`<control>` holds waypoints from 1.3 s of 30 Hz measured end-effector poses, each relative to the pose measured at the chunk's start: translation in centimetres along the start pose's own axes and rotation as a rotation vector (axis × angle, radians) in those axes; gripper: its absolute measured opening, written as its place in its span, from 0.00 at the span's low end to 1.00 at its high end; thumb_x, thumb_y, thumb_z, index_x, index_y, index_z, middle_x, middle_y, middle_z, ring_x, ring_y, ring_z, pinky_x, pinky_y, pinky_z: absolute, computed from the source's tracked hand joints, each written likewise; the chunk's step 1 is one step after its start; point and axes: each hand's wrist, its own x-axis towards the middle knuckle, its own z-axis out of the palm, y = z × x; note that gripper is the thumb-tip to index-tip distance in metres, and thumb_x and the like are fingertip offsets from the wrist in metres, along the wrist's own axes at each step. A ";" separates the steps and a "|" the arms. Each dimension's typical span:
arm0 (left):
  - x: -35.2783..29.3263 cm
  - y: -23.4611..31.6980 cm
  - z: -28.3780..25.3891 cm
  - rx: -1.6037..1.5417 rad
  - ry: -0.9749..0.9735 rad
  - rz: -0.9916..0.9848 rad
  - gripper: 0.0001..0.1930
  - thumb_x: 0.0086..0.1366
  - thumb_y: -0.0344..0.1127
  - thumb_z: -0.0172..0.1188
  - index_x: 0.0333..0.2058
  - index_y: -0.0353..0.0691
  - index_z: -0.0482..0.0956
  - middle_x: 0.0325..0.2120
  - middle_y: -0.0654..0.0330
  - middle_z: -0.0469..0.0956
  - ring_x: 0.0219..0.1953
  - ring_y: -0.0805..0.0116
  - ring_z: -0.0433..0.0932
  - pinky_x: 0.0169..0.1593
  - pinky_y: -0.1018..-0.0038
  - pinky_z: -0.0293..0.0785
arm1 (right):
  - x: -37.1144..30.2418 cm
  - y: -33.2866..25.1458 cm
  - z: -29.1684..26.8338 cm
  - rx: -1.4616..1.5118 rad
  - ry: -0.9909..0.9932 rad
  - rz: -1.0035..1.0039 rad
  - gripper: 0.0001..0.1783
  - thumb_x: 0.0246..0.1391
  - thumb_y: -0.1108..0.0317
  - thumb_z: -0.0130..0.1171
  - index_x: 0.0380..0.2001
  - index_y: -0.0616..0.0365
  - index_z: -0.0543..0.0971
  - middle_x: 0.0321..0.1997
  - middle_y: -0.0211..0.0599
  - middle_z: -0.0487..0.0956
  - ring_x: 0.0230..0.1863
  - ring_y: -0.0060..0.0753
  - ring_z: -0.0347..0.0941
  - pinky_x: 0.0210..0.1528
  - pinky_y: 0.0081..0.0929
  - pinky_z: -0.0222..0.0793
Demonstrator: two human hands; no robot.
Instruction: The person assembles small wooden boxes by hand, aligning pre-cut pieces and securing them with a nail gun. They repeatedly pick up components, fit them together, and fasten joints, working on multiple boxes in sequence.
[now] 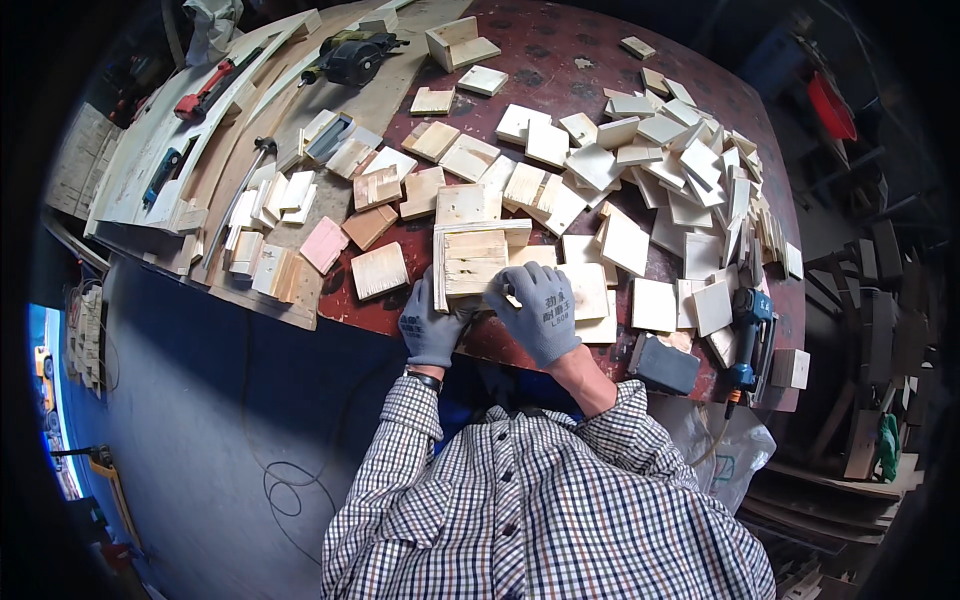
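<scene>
At the table's near edge, the left hand (430, 322) is wrapped about the lower left of a wooden assembly (475, 262) of joined boards, while the right hand (540, 308) curls at its right side, thumb and fingertips drawn together; whether they pinch something small I cannot tell. Both gloves are grey, with dark printed characters across the backs. Along the near edge to the right lies a dark grey block (664, 363), then, by the near right corner, a blue nail gun (750, 335) with small pale lettering and a hose. Loose wood squares crowd the assembly on its far and right sides, and a pink block (324, 245) lies to its left. Beyond, a heap of pale squares (690, 155) spreads toward the right edge. A hammer (265, 146) and a black power tool (355, 60) rest on the boards at the left. The table (540, 60) is dark red with blackish blotches. Past its right edge are a red basin (832, 105) and stacked timber (870, 290); on the left, cable loops across the grey-blue floor (210, 420).
</scene>
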 end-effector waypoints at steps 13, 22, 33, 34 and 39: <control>-0.5 0.1 -0.1 -0.056 0.006 -0.023 0.31 0.66 0.58 0.69 0.55 0.37 0.78 0.41 0.48 0.80 0.42 0.42 0.83 0.45 0.56 0.81 | -0.1 3.3 -0.9 0.239 -0.165 0.005 0.53 0.45 0.61 0.79 0.75 0.50 0.65 0.62 0.53 0.73 0.56 0.52 0.77 0.61 0.47 0.72; -0.6 -0.3 0.1 0.028 -0.004 0.005 0.41 0.62 0.66 0.68 0.60 0.36 0.74 0.44 0.47 0.81 0.42 0.44 0.83 0.44 0.56 0.81 | 0.5 2.2 -0.9 0.110 -0.249 0.016 0.43 0.51 0.60 0.75 0.70 0.39 0.71 0.60 0.49 0.74 0.51 0.52 0.80 0.55 0.47 0.74; -0.2 0.3 -0.1 -0.024 -0.027 -0.022 0.38 0.64 0.66 0.66 0.58 0.38 0.76 0.47 0.48 0.81 0.47 0.43 0.83 0.48 0.56 0.81 | 0.6 2.5 -1.2 0.124 -0.313 0.051 0.42 0.52 0.62 0.74 0.71 0.38 0.70 0.60 0.49 0.74 0.54 0.56 0.78 0.55 0.48 0.76; -0.3 0.1 0.1 -0.016 -0.031 -0.029 0.39 0.63 0.66 0.67 0.59 0.38 0.75 0.47 0.48 0.81 0.47 0.44 0.83 0.48 0.56 0.81 | 0.7 2.7 -1.4 0.131 -0.332 0.052 0.43 0.52 0.64 0.73 0.71 0.37 0.69 0.60 0.49 0.74 0.54 0.56 0.78 0.55 0.48 0.77; -0.9 -0.7 0.2 0.003 -0.059 -0.055 0.41 0.64 0.68 0.64 0.62 0.38 0.74 0.48 0.49 0.81 0.46 0.45 0.82 0.47 0.56 0.81 | 1.4 4.2 -1.6 0.124 -0.413 -0.058 0.48 0.51 0.74 0.70 0.75 0.39 0.65 0.56 0.46 0.76 0.53 0.54 0.77 0.57 0.44 0.75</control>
